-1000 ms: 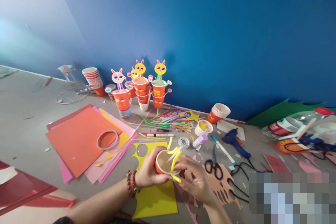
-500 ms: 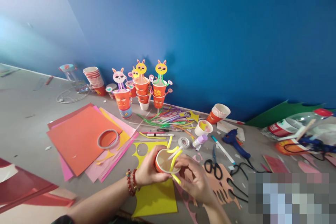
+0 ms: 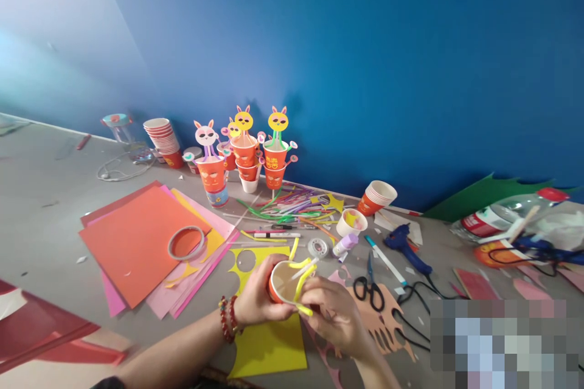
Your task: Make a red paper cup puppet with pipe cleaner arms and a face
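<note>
My left hand (image 3: 262, 295) wraps around an orange-red paper cup (image 3: 276, 292), tilted so its white inside faces me. Bent yellow pipe cleaners (image 3: 305, 278) cross the rim on the cup's right side, and a white stick (image 3: 298, 273) shows at its mouth. At that same side, the curled fingers of my right hand (image 3: 335, 310) close on a yellow pipe cleaner; the fingertips are partly hidden. Beneath the cup lies a yellow sheet (image 3: 269, 346) with round cut-outs.
Finished cup figures (image 3: 211, 173) stand by the blue wall, near a stack of cups (image 3: 159, 137). Pipe cleaners (image 3: 296, 203), scissors (image 3: 370, 285), a blue glue gun (image 3: 406, 246), its cord and a tape roll (image 3: 318, 247) lie beyond my hands. Coloured paper (image 3: 141, 237) spreads left.
My right hand's fingers have shifted slightly left and down along the cup's right side, curling closer. The left hand keeps the cup in nearly the same place; the whole view has shifted slightly.
</note>
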`<state>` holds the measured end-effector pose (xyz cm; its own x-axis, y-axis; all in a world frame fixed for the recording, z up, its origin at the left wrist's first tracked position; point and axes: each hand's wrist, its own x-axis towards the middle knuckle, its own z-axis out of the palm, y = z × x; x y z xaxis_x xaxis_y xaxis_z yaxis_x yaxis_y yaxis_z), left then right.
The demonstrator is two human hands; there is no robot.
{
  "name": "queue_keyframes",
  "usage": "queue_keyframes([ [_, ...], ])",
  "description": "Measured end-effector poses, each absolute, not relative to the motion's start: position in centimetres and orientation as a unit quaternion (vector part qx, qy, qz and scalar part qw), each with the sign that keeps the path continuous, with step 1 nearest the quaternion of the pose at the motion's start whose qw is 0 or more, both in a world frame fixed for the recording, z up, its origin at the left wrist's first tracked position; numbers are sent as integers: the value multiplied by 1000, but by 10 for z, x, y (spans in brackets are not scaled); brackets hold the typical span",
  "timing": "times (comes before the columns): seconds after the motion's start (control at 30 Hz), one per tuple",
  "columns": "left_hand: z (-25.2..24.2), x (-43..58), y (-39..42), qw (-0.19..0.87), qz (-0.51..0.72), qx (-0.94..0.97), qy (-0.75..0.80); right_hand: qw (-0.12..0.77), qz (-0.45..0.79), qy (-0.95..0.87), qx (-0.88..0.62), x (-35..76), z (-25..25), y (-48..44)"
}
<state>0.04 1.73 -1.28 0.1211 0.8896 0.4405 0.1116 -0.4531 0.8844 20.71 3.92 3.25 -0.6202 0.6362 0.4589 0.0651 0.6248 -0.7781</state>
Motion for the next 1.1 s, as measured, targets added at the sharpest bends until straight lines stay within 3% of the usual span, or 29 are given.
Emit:
queue_keyframes([
  [0.23,-17,-3,19,383,542,651,368,400,328,-821,-241,210,28,32],
  [0.37,-26,-4,20,487,536,613,316,492,337,-752,-279,212,32,29],
  [0.5,-30,-3,17,604,494,571,256,574,432,-620,-316,210,29,33],
  [0.67,-22,-3,16,671,471,534,205,541,547,-540,-342,204,20,38],
  [0.9,-13,-4,20,731,432,487,205,503,529,-576,-369,203,17,42],
  [1.1,-14,2,17,774,424,431,185,431,573,-634,-291,197,22,32],
])
